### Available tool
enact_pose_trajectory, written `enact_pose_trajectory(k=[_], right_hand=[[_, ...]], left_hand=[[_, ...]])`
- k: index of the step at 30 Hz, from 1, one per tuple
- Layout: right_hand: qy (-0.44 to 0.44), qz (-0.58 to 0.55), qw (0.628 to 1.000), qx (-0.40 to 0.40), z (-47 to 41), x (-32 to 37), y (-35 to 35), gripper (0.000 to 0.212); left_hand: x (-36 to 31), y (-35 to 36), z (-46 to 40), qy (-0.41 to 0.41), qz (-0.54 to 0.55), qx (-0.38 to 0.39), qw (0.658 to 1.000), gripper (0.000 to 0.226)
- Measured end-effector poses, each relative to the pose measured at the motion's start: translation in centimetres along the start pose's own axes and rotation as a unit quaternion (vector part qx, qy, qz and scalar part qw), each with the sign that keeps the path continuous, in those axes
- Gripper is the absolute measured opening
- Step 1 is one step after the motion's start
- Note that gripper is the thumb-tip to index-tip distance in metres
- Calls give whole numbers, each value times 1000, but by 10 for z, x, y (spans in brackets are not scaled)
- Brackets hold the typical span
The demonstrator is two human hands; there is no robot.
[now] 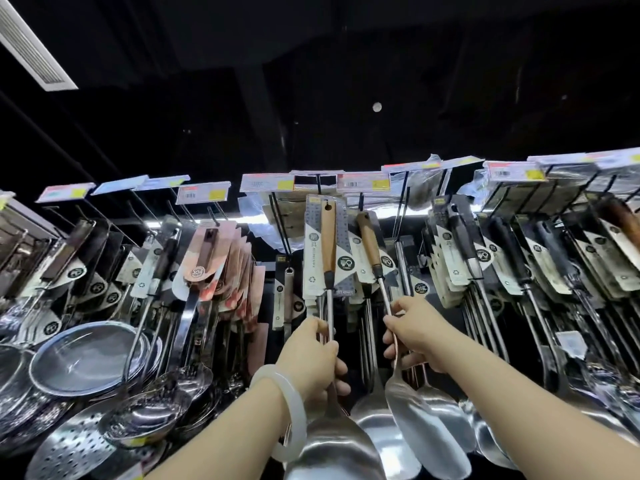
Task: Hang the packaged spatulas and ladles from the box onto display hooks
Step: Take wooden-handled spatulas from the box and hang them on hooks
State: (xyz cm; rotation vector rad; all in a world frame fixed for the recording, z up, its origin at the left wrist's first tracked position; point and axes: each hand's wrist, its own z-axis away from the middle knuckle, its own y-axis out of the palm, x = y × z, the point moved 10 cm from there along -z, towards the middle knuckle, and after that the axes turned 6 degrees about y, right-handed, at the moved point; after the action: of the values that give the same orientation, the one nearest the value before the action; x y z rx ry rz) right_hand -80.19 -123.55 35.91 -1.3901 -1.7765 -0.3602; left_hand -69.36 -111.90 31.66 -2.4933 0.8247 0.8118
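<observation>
My left hand (313,358), with a pale bangle on the wrist, grips the steel shaft of a packaged spatula (328,244) with a wooden handle and a grey card. Its card top is at a black display hook (318,183) under the price tags. My right hand (414,332) grips the shaft of a second wooden-handled spatula (370,244), which tilts left toward the neighbouring hook (361,199). Both steel blades hang below my hands at the bottom middle. The box is out of sight.
Rows of packaged ladles and spatulas (519,258) hang to the right. Pink-carded utensils (221,268) hang to the left, with strainers and skimmers (86,362) at lower left. Price tags (266,181) run along the hook tops. The ceiling is dark.
</observation>
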Motion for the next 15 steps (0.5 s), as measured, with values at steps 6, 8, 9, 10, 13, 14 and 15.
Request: enact_pose_trajectory(k=[6, 8, 9, 10, 13, 14, 15], right_hand=[[9, 31, 999, -15, -11, -10, 4, 14], [9, 45, 999, -23, -16, -14, 6, 16], [6, 55, 998, -28, -18, -15, 6, 17], [4, 63, 997, -33, -21, -16, 7, 17], [7, 62, 997, -40, -29, -23, 11, 16], [9, 59, 997, -44, -32, -25, 12, 14], [8, 59, 997, -50, -34, -27, 13, 12]], left_hand=[[-4, 2, -4, 2, -18, -4, 1000, 13], [-5, 2, -5, 1, -15, -5, 1000, 14], [-5, 3, -5, -1, -13, -5, 1000, 16], [-6, 3, -6, -2, -11, -5, 1000, 18], [-6, 2, -9, -2, -22, -4, 1000, 20], [-6, 2, -9, -2, -29, -4, 1000, 20], [-5, 1, -10, -3, -33, -5, 999, 20]])
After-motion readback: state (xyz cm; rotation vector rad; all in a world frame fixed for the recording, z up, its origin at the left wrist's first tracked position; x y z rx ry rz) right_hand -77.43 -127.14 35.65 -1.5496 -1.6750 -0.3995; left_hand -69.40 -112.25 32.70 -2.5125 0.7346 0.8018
